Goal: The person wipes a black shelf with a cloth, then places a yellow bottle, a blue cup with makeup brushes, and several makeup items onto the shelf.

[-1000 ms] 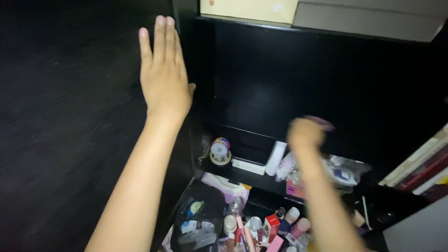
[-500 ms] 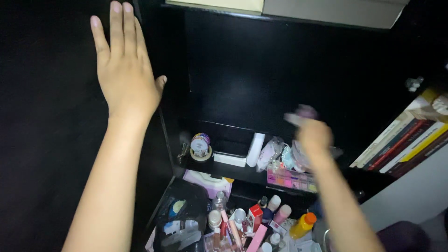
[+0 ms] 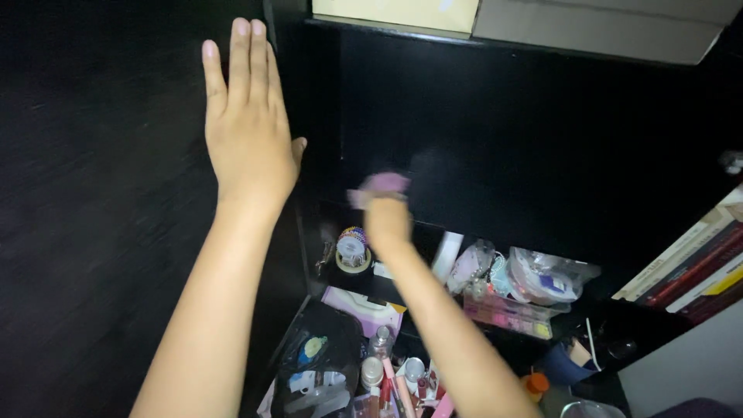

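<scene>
The left hand (image 3: 249, 131) lies flat and fully open against the dark cabinet door (image 3: 116, 217), fingers straight and together, thumb toward the door's edge. It holds nothing.

The right hand (image 3: 385, 220) is blurred, raised in front of the black back panel (image 3: 526, 147) of the shelf. It is closed around a small purple-pink thing (image 3: 379, 186) that sticks out above the knuckles; what the thing is cannot be told through the blur. It sits just above the hand, against or just before the back panel, over the left part of the shelf (image 3: 418, 294).

On the shelf below the right hand stand stacked tape rolls (image 3: 353, 249), and just to the right of the forearm a white tube (image 3: 446, 255) stands upright. Further right lie clear plastic bags (image 3: 534, 275) with small things inside, and in front of them a flat pink and yellow palette (image 3: 507, 316).

Under the shelf is a crowd of cosmetics (image 3: 395, 379): bottles, tubes and lipsticks, with a black pouch (image 3: 321, 356) to the left and a pink packet (image 3: 362, 306) behind it. An orange cap (image 3: 535, 382) shows near the right forearm.

At the right edge books (image 3: 696, 275) lean at a slant. Above the compartment sit a pale yellow box (image 3: 395, 14) and a grey box (image 3: 604, 27), side by side.
</scene>
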